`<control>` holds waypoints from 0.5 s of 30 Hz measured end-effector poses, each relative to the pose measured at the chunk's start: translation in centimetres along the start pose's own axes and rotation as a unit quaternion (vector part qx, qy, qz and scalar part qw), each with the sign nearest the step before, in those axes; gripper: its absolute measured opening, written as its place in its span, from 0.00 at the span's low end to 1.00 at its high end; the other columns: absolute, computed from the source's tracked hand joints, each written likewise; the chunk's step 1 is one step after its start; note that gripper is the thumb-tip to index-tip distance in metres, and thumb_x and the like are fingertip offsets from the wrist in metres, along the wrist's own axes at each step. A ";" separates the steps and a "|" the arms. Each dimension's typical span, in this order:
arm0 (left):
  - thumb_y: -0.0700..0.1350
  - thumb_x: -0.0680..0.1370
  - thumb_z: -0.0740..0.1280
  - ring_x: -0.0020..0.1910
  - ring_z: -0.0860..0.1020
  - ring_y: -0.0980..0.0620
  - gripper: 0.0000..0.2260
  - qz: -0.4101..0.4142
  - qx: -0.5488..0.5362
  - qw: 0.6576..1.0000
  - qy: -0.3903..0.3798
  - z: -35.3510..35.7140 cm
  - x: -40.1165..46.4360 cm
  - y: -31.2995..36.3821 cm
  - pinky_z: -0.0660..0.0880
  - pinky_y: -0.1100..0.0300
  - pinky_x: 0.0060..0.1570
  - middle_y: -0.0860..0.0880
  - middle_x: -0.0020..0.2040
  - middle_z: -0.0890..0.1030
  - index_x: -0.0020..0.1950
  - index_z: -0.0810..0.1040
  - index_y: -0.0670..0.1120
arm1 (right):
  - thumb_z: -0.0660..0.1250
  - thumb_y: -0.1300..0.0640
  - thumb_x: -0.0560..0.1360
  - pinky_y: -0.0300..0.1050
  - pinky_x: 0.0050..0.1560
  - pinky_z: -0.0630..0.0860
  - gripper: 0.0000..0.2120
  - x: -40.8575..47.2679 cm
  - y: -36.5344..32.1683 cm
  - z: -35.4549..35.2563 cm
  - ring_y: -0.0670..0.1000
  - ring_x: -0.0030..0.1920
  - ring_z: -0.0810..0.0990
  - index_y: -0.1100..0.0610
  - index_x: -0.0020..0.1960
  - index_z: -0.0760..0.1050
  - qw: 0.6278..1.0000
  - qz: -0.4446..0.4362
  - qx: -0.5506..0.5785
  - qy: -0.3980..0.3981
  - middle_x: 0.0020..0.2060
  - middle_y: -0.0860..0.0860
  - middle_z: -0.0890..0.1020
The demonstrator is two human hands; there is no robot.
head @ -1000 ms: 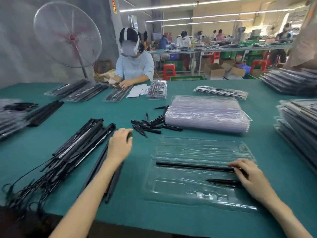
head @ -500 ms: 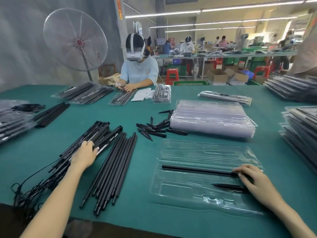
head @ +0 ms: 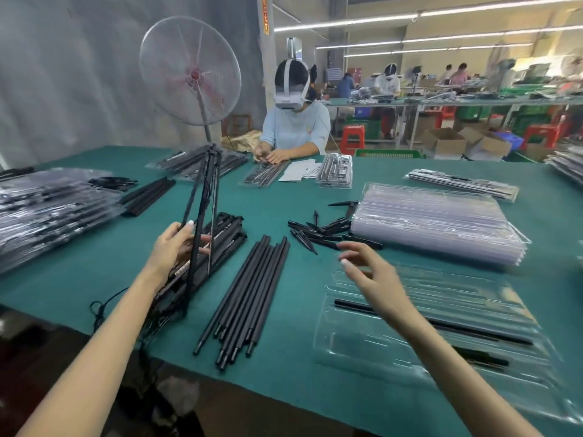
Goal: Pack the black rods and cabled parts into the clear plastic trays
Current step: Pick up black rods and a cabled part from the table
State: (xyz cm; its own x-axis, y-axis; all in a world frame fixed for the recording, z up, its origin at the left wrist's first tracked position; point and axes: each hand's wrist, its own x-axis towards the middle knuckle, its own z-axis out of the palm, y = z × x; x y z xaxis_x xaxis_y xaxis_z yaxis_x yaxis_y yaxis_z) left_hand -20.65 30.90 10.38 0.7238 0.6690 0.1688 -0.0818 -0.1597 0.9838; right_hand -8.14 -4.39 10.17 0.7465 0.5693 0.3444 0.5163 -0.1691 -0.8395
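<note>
My left hand [head: 175,247] grips a few long black cabled parts [head: 205,197] and holds them nearly upright above the pile of cabled parts [head: 220,244]. Their cables trail down toward the table's near edge. My right hand [head: 369,272] hovers with spread fingers, holding nothing, over the left end of the clear plastic tray [head: 378,342]. One long black rod [head: 473,329] and a short black piece [head: 482,357] lie in the tray. A bundle of plain black rods [head: 249,294] lies between my hands.
A stack of clear trays [head: 441,222] sits behind the open one, with short black pointed pieces [head: 318,231] beside it. Packed trays are stacked at the left [head: 47,209] and far right [head: 568,165]. A person [head: 296,127] works across the green table [head: 284,197]; a fan [head: 189,70] stands behind.
My left hand has lifted a few cabled parts from the pile and tipped them upright. My right hand has left the rod in the tray and risen toward the left.
</note>
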 end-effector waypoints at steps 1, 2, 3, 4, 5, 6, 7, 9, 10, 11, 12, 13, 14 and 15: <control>0.50 0.81 0.60 0.34 0.83 0.46 0.10 0.009 -0.007 1.000 0.000 -0.4 -0.6 0.3 0.78 0.61 0.33 0.45 0.44 0.85 0.43 0.67 0.48 | 0.64 0.58 0.79 0.37 0.56 0.74 0.13 0.8 -1.4 2.6 0.41 0.52 0.78 0.46 0.62 0.72 0.997 0.008 0.065 -0.045 0.52 0.47 0.80; 0.50 0.82 0.59 0.35 0.83 0.46 0.09 0.019 -0.003 1.000 0.004 -0.8 -1.1 0.6 0.77 0.61 0.34 0.46 0.44 0.85 0.43 0.68 0.48 | 0.63 0.57 0.79 0.40 0.60 0.73 0.15 1.6 -2.6 5.1 0.43 0.55 0.77 0.47 0.64 0.70 0.990 0.014 0.112 -0.083 0.55 0.49 0.79; 0.50 0.82 0.59 0.35 0.83 0.47 0.09 0.028 0.010 1.000 0.006 -1.1 -1.8 0.9 0.76 0.60 0.37 0.47 0.44 0.85 0.43 0.69 0.49 | 0.63 0.55 0.79 0.43 0.63 0.71 0.18 2.2 -3.7 7.4 0.45 0.57 0.76 0.47 0.68 0.67 0.982 0.020 0.144 -0.119 0.59 0.50 0.77; 0.51 0.81 0.58 0.35 0.82 0.48 0.09 0.036 0.022 0.999 0.007 -1.3 -2.4 1.2 0.74 0.58 0.39 0.47 0.43 0.85 0.44 0.70 0.49 | 0.63 0.51 0.79 0.45 0.65 0.70 0.22 2.9 -4.7 9.5 0.46 0.60 0.75 0.47 0.72 0.62 0.974 0.030 0.164 -0.154 0.63 0.51 0.74; 0.51 0.81 0.59 0.36 0.82 0.48 0.10 0.044 0.029 0.999 0.006 -1.6 -3.1 1.6 0.73 0.56 0.42 0.47 0.43 0.84 0.44 0.71 0.48 | 0.62 0.47 0.79 0.48 0.67 0.68 0.28 3.6 -5.7 11.3 0.48 0.62 0.73 0.47 0.75 0.56 0.966 0.043 0.176 -0.184 0.66 0.52 0.71; 0.53 0.80 0.61 0.37 0.82 0.49 0.11 0.051 0.035 0.998 0.000 -1.9 -3.8 2.0 0.73 0.55 0.44 0.48 0.43 0.84 0.45 0.71 0.46 | 0.62 0.43 0.77 0.52 0.69 0.67 0.33 4.2 -6.6 13.1 0.49 0.65 0.71 0.46 0.76 0.51 0.958 0.056 0.188 -0.210 0.69 0.52 0.67; 0.54 0.78 0.63 0.38 0.81 0.50 0.13 0.059 0.049 0.997 -0.011 -2.3 -4.4 2.4 0.73 0.55 0.46 0.48 0.42 0.84 0.47 0.72 0.44 | 0.62 0.40 0.76 0.56 0.69 0.65 0.37 4.7 -7.5 14.7 0.51 0.68 0.68 0.45 0.77 0.46 0.948 0.070 0.205 -0.232 0.71 0.53 0.65; 0.50 0.75 0.69 0.39 0.80 0.52 0.18 0.078 0.093 0.991 -0.052 -3.4 -5.6 3.1 0.76 0.58 0.46 0.51 0.40 0.81 0.51 0.69 0.37 | 0.63 0.38 0.75 0.58 0.69 0.65 0.42 5.5 -9.4 17.6 0.52 0.70 0.66 0.45 0.77 0.39 0.923 0.096 0.266 -0.263 0.73 0.55 0.62; 0.45 0.75 0.70 0.39 0.79 0.53 0.17 0.078 0.118 0.987 -0.080 -3.8 -6.2 3.4 0.77 0.61 0.45 0.50 0.41 0.80 0.53 0.68 0.35 | 0.64 0.38 0.74 0.57 0.66 0.67 0.44 5.8 -10.3 18.9 0.51 0.69 0.67 0.46 0.77 0.38 0.909 0.111 0.300 -0.267 0.72 0.55 0.64; 0.40 0.75 0.69 0.40 0.79 0.54 0.15 0.072 0.142 0.981 -0.111 -4.2 -6.7 3.7 0.77 0.63 0.45 0.49 0.43 0.78 0.55 0.68 0.35 | 0.65 0.39 0.74 0.54 0.63 0.69 0.46 6.1 -11.1 20.1 0.51 0.66 0.68 0.49 0.77 0.37 0.896 0.132 0.333 -0.263 0.70 0.54 0.66; 0.38 0.75 0.68 0.42 0.80 0.55 0.15 0.063 0.165 0.974 -0.140 -4.5 -7.3 3.8 0.77 0.64 0.46 0.47 0.46 0.78 0.57 0.68 0.36 | 0.67 0.40 0.73 0.53 0.62 0.70 0.47 6.2 -11.9 21.2 0.51 0.65 0.70 0.53 0.78 0.39 0.883 0.158 0.366 -0.248 0.69 0.54 0.67; 0.39 0.74 0.68 0.44 0.80 0.57 0.15 0.054 0.182 0.968 -0.164 -5.0 -7.7 3.9 0.77 0.64 0.47 0.47 0.49 0.78 0.58 0.69 0.38 | 0.69 0.42 0.73 0.54 0.62 0.72 0.47 6.2 -12.6 22.2 0.53 0.65 0.72 0.57 0.77 0.43 0.874 0.187 0.392 -0.218 0.69 0.55 0.68; 0.41 0.75 0.69 0.45 0.80 0.56 0.15 0.046 0.190 0.964 -0.183 -5.5 -8.2 3.8 0.77 0.63 0.47 0.46 0.50 0.78 0.59 0.70 0.39 | 0.70 0.44 0.73 0.56 0.63 0.72 0.44 6.0 -13.2 23.0 0.55 0.65 0.73 0.60 0.76 0.50 0.870 0.211 0.408 -0.179 0.68 0.57 0.70; 0.43 0.75 0.70 0.45 0.80 0.54 0.15 0.041 0.177 0.964 -0.196 -6.2 -8.6 3.5 0.77 0.61 0.48 0.46 0.50 0.79 0.58 0.71 0.39 | 0.70 0.46 0.74 0.57 0.63 0.73 0.37 5.6 -13.5 23.5 0.57 0.64 0.75 0.61 0.73 0.58 0.870 0.220 0.416 -0.143 0.67 0.59 0.72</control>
State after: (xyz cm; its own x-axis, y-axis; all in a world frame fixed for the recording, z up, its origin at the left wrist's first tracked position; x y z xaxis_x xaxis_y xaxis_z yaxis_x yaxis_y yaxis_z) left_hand -31.43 29.05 12.77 0.9340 0.3287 0.1403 0.0389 -0.4836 0.8744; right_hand -20.77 20.02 13.55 0.5983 0.7941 -0.1070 -0.3658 0.1519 -0.9182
